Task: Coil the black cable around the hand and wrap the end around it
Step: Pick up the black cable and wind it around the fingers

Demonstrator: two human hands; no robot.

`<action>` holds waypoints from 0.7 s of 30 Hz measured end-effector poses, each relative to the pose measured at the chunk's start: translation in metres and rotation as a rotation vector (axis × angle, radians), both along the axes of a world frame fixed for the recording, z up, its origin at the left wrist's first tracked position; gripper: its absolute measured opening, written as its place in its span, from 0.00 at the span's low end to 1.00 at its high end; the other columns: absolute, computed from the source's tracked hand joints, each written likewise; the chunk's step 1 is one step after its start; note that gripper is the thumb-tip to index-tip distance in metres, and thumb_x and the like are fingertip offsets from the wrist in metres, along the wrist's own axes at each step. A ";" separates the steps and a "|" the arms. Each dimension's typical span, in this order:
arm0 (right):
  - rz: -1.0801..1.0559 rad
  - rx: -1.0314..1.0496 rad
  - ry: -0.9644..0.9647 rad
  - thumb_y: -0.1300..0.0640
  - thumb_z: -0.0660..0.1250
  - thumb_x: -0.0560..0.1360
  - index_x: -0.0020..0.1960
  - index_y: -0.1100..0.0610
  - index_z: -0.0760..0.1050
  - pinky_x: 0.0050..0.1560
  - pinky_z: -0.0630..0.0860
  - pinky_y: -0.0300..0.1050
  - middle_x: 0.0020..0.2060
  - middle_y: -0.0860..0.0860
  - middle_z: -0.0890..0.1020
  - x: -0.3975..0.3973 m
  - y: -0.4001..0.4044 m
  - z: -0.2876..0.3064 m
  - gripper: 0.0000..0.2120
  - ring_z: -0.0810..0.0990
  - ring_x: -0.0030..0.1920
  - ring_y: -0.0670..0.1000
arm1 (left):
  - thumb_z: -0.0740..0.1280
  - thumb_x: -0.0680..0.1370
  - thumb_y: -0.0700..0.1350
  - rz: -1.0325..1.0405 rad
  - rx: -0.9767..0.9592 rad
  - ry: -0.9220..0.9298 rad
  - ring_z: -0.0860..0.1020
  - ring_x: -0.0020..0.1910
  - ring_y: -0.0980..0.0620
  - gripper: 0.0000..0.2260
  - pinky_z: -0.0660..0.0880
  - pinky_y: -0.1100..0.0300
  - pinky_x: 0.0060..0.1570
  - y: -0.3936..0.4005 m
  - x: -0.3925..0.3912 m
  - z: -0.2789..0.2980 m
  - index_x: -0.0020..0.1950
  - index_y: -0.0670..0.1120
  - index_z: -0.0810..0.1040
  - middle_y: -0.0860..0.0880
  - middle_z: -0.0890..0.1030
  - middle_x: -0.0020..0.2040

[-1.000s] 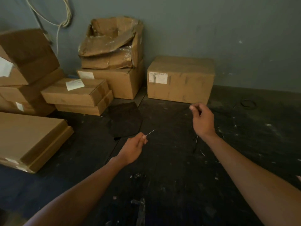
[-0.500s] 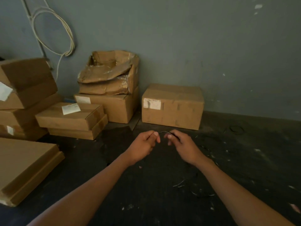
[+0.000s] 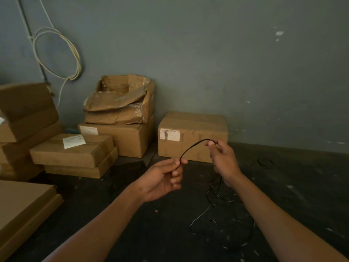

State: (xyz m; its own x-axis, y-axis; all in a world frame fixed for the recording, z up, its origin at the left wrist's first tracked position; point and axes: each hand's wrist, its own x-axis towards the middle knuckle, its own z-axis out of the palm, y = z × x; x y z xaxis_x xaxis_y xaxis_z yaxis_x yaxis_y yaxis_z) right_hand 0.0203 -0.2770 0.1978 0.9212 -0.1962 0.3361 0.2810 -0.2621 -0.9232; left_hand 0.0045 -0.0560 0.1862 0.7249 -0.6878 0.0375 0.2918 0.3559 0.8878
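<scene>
A thin black cable (image 3: 192, 147) arcs between both hands in front of a cardboard box. My left hand (image 3: 164, 178) pinches one end between thumb and forefinger at the lower left of the arc. My right hand (image 3: 222, 159) pinches the cable higher up and to the right. Below my right hand the cable hangs down and trails in loose loops over the dark floor (image 3: 222, 220), where it is hard to tell from the surface.
Cardboard boxes (image 3: 192, 135) stand against the grey wall, with stacked ones (image 3: 73, 152) and a crushed one (image 3: 120, 103) to the left. A flat carton (image 3: 22, 208) lies at the lower left. A white cable coil (image 3: 56, 53) hangs on the wall. A small black ring (image 3: 265, 161) lies on the floor at right.
My hands came together from a wide spread, then moved apart again. My right hand has risen and drawn a short arc of cable out from my left hand. The view tilted upward.
</scene>
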 end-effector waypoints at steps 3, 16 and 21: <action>-0.030 0.042 -0.012 0.48 0.59 0.82 0.54 0.49 0.78 0.32 0.62 0.38 0.32 0.41 0.72 0.001 -0.003 0.000 0.11 0.68 0.32 0.42 | 0.62 0.82 0.46 -0.013 0.015 -0.021 0.76 0.36 0.53 0.15 0.76 0.56 0.40 -0.007 -0.003 0.006 0.67 0.43 0.78 0.48 0.78 0.39; 0.026 -0.076 -0.035 0.52 0.58 0.83 0.60 0.54 0.79 0.51 0.77 0.50 0.50 0.49 0.82 -0.013 -0.004 0.004 0.13 0.80 0.50 0.50 | 0.62 0.82 0.44 -0.252 -0.034 -0.133 0.84 0.50 0.49 0.16 0.81 0.52 0.51 -0.025 -0.017 0.048 0.69 0.40 0.75 0.44 0.86 0.48; 0.207 -0.293 -0.039 0.55 0.60 0.82 0.56 0.50 0.80 0.52 0.79 0.51 0.48 0.45 0.84 -0.022 0.001 -0.008 0.10 0.81 0.49 0.44 | 0.59 0.83 0.46 -0.188 -0.103 -0.119 0.84 0.53 0.50 0.20 0.78 0.48 0.58 -0.030 -0.010 0.066 0.73 0.39 0.69 0.46 0.86 0.51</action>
State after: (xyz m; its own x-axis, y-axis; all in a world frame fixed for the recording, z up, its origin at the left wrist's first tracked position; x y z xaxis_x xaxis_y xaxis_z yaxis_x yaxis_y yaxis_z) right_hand -0.0017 -0.2762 0.1899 0.9166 0.1033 0.3862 0.3896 -0.4479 -0.8048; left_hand -0.0054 -0.0857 0.2526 0.5710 -0.7982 0.1921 0.2568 0.3958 0.8817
